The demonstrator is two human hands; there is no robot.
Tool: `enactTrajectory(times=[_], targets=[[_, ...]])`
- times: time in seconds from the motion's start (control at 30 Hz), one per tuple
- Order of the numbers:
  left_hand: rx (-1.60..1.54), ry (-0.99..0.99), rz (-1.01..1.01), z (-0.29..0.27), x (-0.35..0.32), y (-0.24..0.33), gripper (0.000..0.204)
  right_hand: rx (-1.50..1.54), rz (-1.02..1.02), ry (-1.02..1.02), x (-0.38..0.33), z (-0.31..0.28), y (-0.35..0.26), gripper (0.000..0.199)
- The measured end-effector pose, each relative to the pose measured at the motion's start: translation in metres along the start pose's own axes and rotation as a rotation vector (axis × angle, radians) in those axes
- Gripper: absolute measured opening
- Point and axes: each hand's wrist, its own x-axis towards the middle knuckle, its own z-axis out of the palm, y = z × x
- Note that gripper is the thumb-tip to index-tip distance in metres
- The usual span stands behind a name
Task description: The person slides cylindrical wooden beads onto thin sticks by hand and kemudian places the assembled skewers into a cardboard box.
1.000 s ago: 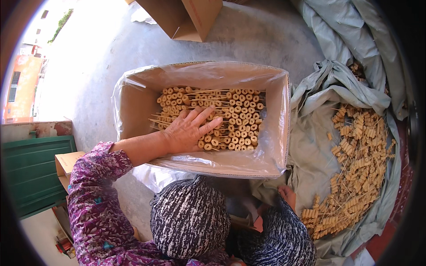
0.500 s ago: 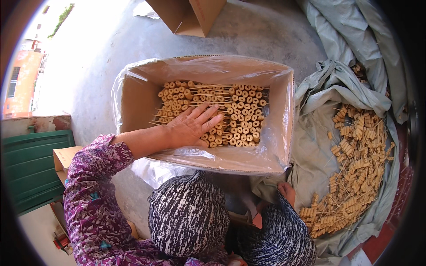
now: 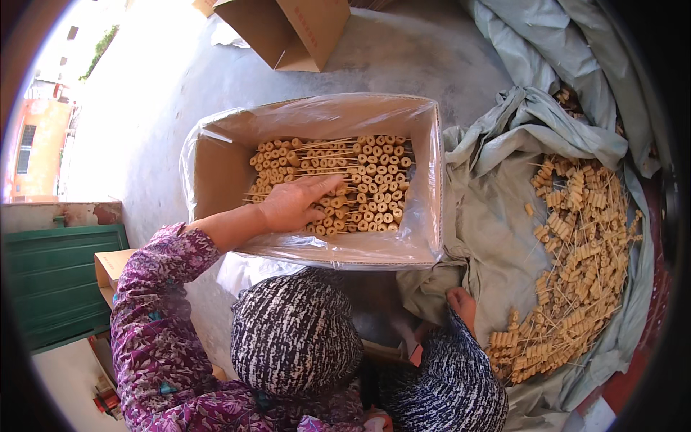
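Right hand (image 3: 463, 306) beside a patterned trouser leg (image 3: 446, 381), partly hidden — grip cannot be determined. Loose skewers (image 3: 586, 252) heaped on grey-green sheeting (image 3: 497, 209), right. Left hand (image 3: 291, 207) unclenched, fingers extended, resting on ring-shaped skewered pieces (image 3: 381, 180) stacked inside a plastic-lined carton (image 3: 219, 176). Beyond — an open cardboard box (image 3: 317, 29).

From here I can't see the snacks (image 3: 378, 180) under the left hand (image 3: 291, 207). My view crops the upper box (image 3: 317, 32) at the top and the purple sleeve (image 3: 155, 353) at the bottom.
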Motion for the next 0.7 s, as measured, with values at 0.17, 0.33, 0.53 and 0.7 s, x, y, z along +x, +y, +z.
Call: enactTrajectory(times=[0.17, 0.33, 0.53, 0.7], targets=[[0.060, 0.069, 0.016, 0.011, 0.008, -0.007, 0.067, 0.086, -0.014, 0.064, 0.002, 0.006, 0.007, 0.022], [0.102, 0.044, 0.002, 0.021, 0.012, -0.002, 0.067, 0.106, -0.029, 0.069, 0.005, 0.010, 0.022, 0.020], [0.034, 0.086, 0.069, 0.015, 0.000, -0.006, 0.069, 0.041, -0.039, 0.099, 0.000, 0.009, 0.008, 0.017], [0.141, 0.127, 0.137, 0.009, 0.004, -0.008, 0.076, 0.110, -0.028, 0.091, 0.002, 0.009, 0.016, 0.017]])
